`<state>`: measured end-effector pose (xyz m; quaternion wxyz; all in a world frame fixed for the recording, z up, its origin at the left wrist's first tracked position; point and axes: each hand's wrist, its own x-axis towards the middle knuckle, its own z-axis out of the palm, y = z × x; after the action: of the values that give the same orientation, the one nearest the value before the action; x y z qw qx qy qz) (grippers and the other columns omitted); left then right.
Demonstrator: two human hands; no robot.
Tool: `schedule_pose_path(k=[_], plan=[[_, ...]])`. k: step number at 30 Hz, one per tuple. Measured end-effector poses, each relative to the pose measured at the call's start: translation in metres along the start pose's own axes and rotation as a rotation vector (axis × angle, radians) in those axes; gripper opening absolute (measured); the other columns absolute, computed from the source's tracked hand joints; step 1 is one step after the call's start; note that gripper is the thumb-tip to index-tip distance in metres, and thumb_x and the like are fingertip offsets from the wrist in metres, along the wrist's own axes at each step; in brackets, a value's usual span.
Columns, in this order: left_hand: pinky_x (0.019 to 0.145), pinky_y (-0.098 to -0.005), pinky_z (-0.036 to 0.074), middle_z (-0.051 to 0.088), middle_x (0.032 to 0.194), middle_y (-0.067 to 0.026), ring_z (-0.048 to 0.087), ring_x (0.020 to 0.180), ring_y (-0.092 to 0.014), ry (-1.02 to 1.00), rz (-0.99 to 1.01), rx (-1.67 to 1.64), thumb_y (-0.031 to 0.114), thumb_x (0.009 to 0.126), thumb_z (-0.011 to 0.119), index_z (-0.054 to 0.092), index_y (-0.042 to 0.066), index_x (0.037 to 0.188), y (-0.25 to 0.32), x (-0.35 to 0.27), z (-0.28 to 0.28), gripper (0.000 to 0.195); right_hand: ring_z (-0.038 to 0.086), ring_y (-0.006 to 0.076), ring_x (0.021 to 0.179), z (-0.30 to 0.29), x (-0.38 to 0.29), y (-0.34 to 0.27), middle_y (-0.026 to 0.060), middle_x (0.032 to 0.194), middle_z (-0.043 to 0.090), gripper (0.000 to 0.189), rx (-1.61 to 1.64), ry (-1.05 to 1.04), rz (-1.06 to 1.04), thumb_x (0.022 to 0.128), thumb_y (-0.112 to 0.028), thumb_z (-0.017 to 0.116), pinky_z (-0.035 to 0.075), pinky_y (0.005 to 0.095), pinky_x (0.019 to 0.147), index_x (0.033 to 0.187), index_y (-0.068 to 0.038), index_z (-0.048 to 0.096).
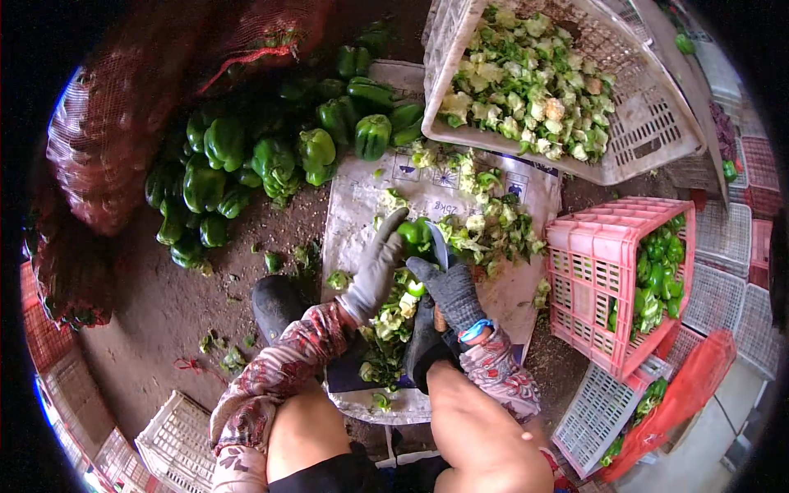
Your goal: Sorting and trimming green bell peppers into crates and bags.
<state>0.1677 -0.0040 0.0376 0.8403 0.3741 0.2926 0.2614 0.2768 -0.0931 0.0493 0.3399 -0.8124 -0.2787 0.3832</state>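
Observation:
My left hand, in a light grey work glove, holds a green bell pepper from its left side. In my right hand, which wears a dark grey knit glove, is a knife; its curved blade rises against the pepper's right side. Part of a wooden handle shows below that glove. Beneath both hands a white woven sack lies flat on the ground. Cut pepper cores and green scraps are strewn over it, and more trimmings lie between my shoes.
Whole green peppers are heaped at the left, beside red mesh sacks. A white plastic crate full of trimmed cores stands at upper right. Right of the sack, a tilted pink crate contains peppers. An upturned white crate sits at lower left.

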Motion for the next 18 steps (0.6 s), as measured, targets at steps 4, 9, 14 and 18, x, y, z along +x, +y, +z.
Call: schedule_pose_path(k=[4, 9, 14, 18], plan=[[0.094, -0.0294, 0.036, 0.044, 0.123, -0.0075, 0.044, 0.111, -0.017, -0.045, 0.125, 0.211, 0.03, 0.091, 0.05, 0.037, 0.005, 0.13, -0.005, -0.006, 0.009, 0.048, 0.062, 0.0326, 0.077, -0.002, -0.005, 0.021, 0.0168, 0.083, 0.064, 0.048, -0.031, 0.001, 0.009, 0.074, -0.045, 0.063, 0.049, 0.0397, 0.066, 0.11, -0.015, 0.058], [0.085, -0.0327, 0.046, 0.056, 0.11, -0.009, 0.056, 0.099, -0.018, 0.022, -0.043, -0.085, 0.035, 0.089, 0.051, 0.046, 0.003, 0.119, -0.004, -0.011, -0.001, 0.045, 0.062, 0.031, 0.069, 0.005, -0.015, 0.008, 0.0131, 0.079, 0.064, 0.043, -0.148, -0.083, -0.158, 0.074, -0.049, 0.059, 0.049, 0.0408, 0.062, 0.106, -0.02, 0.062], [0.077, -0.031, 0.049, 0.06, 0.101, -0.0091, 0.06, 0.087, -0.019, 0.104, -0.303, -0.515, 0.051, 0.087, 0.045, 0.053, 0.004, 0.109, -0.011, -0.001, -0.012, 0.052, 0.062, 0.0281, 0.073, 0.007, -0.008, 0.007, 0.0136, 0.083, 0.064, 0.047, -0.182, 0.004, -0.248, 0.081, -0.053, 0.047, 0.049, 0.0389, 0.065, 0.104, -0.015, 0.061], [0.074, -0.0332, 0.048, 0.059, 0.104, -0.0098, 0.059, 0.091, -0.023, -0.013, -0.382, -0.565, 0.064, 0.084, 0.034, 0.051, 0.007, 0.114, 0.008, -0.001, -0.032, 0.067, 0.063, 0.0308, 0.076, -0.026, 0.007, -0.008, 0.0177, 0.09, 0.064, 0.057, 0.077, 0.191, -0.068, 0.078, -0.032, 0.065, 0.049, 0.036, 0.064, 0.124, -0.005, 0.043]])
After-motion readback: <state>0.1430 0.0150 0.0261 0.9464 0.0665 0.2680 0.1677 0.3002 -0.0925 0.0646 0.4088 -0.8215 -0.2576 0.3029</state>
